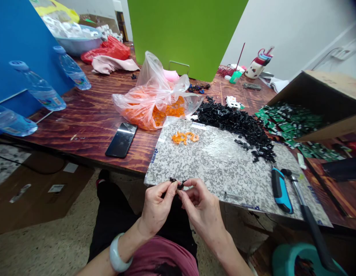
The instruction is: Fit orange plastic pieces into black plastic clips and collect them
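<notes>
- Place: small workshop for hand piecework.
- 12 o'clock: green panel (183, 34) before a white wall (281, 34).
- 10 o'clock: blue panel (19, 50); water bottles (38, 86) on a varnished wooden workbench (91, 130).
- 1 o'clock: heap of black plastic parts (235, 122) beside a granite-patterned slab (166, 165).
- 2 o'clock: tipped cardboard box (318, 96) spilling green printed pieces (287, 122).
- 4 o'clock: hammer (309, 218) and blue-handled tool (281, 191) on the slab.
- 8 o'clock: cardboard carton (31, 191) on a speckled terrazzo floor (28, 249).
</notes>
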The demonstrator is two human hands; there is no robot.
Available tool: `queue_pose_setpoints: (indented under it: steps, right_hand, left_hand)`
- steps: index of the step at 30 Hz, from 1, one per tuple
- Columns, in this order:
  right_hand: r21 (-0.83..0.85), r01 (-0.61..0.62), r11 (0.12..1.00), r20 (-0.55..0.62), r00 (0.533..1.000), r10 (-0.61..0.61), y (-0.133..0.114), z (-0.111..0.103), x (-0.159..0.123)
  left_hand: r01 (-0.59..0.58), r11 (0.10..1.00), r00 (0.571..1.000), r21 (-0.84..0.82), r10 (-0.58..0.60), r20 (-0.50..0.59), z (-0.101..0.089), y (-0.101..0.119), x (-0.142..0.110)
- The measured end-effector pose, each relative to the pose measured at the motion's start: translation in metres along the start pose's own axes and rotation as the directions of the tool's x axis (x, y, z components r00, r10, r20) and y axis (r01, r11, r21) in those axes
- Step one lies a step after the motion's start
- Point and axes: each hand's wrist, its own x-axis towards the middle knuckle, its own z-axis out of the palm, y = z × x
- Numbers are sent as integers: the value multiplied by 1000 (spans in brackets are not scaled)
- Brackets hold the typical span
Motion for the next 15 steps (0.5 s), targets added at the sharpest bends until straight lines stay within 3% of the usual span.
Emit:
queue_pose_setpoints:
  steps: [7,11,15]
  right_hand:
    - [-97,-24,995,166,985,40,4,-8,10]
    - [-214,73,974,247,969,-19,3,-13,14]
    - [-349,168,922,360,932,-34,-2,-18,16]
  left_hand:
    - [-196,951,979,239,175,108,-7,3,1]
    - [-296,899,950,323,240,201,-11,3,1]
    - [-317,892,923,322,213,320,-15,4,-1]
